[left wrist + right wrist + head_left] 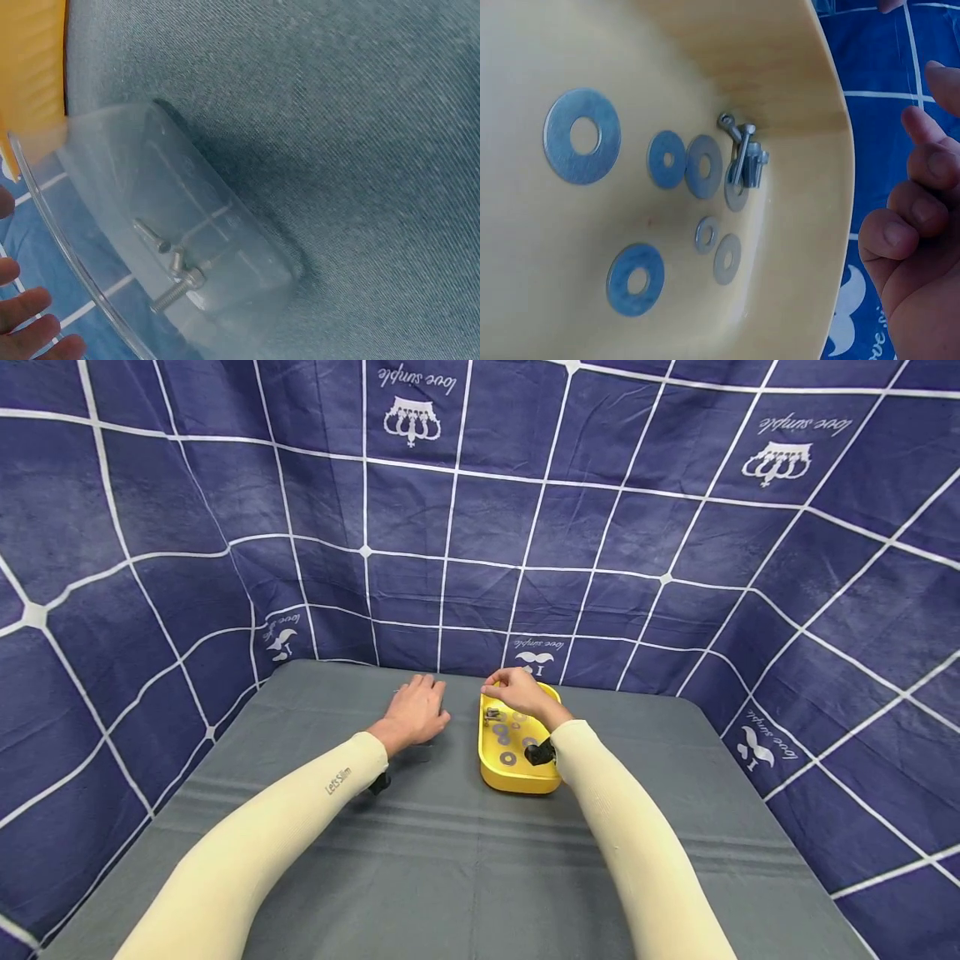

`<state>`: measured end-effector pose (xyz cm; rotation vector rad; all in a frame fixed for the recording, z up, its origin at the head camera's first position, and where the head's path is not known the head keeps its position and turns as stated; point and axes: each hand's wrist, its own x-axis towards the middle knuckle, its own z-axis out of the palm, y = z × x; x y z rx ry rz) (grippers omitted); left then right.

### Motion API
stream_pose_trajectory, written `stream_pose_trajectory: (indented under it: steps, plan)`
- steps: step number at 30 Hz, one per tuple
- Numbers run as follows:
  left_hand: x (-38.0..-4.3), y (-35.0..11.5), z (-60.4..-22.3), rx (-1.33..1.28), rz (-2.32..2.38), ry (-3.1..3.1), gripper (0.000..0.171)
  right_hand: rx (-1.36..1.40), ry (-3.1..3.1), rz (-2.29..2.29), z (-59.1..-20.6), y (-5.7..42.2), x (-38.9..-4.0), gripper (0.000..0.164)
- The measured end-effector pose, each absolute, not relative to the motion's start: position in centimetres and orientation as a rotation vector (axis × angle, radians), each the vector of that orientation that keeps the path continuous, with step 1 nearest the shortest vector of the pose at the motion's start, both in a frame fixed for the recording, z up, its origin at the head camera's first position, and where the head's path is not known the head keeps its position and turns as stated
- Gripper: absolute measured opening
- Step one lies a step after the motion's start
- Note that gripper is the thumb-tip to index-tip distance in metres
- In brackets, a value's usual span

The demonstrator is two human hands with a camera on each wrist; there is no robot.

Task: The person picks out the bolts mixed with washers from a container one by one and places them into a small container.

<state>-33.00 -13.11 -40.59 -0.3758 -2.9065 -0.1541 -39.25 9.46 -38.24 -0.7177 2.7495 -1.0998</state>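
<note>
I have both hands over the far part of the grey bench (472,860). My left hand (417,708) is relaxed, its fingers loosely extended and parted, with nothing visible in its hold; it is right by a clear box (217,176), though I can't tell whether it touches the rim. Three screws (193,279) lie together inside that box. To its right, apart from it, sits the yellow tray (517,782), and my right hand (522,691) is over its far end. Three fingers there are bent, the forefinger reaches out straighter, and I see nothing held. On the tray's floor I count seven flat washers (582,169) of differing sizes, with a small heap of bolts (742,154) by the wall, next to one washer. Blue, white-lined cloth (495,510) hangs behind.
</note>
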Motion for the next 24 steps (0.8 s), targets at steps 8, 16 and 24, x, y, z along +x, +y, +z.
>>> stream_pose_trajectory:
  steps: [8,16,24]
  plan:
    - [-33.3,-12.2,-40.9,-0.411,-0.142,-2.894,0.055,-0.692,2.782,-1.079,-38.6,10.5,-39.4,0.025]
    - [-33.4,-11.1,-40.9,-0.424,-0.161,-2.908,0.056,-0.647,2.805,-1.08,-38.5,11.8,-39.0,0.028]
    - [-33.4,-9.9,-40.9,-0.438,-0.178,-2.897,0.056,-0.638,2.837,-1.074,-39.0,13.2,-38.9,0.027]
